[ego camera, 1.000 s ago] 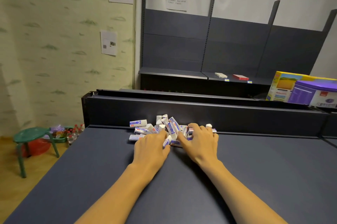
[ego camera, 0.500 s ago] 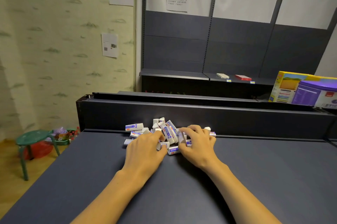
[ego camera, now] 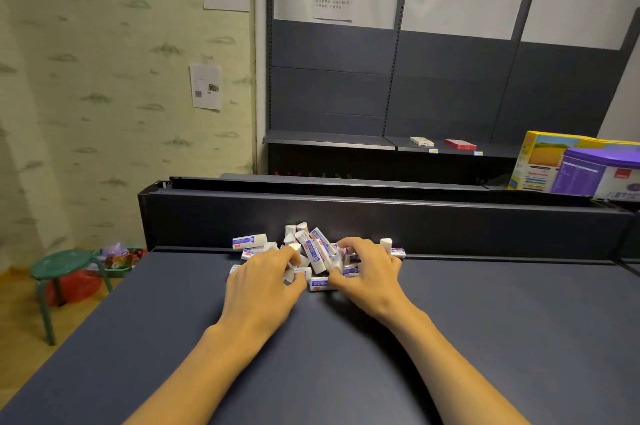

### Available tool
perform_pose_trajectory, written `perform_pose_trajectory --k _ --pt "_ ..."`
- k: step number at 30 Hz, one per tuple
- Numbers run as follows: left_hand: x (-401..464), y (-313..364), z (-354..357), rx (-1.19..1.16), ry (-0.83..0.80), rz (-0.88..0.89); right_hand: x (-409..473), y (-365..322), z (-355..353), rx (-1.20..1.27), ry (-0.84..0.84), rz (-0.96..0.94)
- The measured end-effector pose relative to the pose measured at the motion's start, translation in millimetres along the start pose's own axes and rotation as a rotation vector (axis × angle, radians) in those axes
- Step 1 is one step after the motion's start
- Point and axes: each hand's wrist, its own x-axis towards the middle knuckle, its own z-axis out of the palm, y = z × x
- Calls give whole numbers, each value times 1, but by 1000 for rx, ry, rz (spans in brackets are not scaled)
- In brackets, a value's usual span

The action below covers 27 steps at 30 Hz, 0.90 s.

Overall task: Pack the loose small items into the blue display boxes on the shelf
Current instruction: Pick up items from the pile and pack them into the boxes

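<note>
pile of small white erasers in blue-printed sleeves, jumbled, some upright, between and under both hands' fingers, one eraser lying flat left of pile

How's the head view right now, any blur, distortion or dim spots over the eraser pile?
Head view: dim, warm light; wide-angle bending of the shelf uprights toward the edges; erasers fairly sharp, label print unreadable; left hand and right hand cover part of the pile and shade the shelf.

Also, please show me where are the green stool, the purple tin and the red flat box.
green stool [ego camera: 64,263], head view, on its round seat.
purple tin [ego camera: 588,175], head view, on its front wall.
red flat box [ego camera: 460,144], head view, on its top face.
</note>
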Motion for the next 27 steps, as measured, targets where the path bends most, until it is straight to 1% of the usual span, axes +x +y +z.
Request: perform_pose_trajectory --k 3,13,16,20,27 --pt "1 -1 0 -11 -15 2 -1 1 1 -9 29 -18" --pt "6 -7 4 -148 -140 26 -1 0 2 -28 82 -10" --pt "7 -8 3 -161 -163 26 -2 -1 2 8 82 -5" --pt "2 -9 -1 -192 -157 22 -9 -8 -4 118 108 -11" --pt "-20 -12 -18 -272 -181 -25 -36 -23 -18 177 119 21"
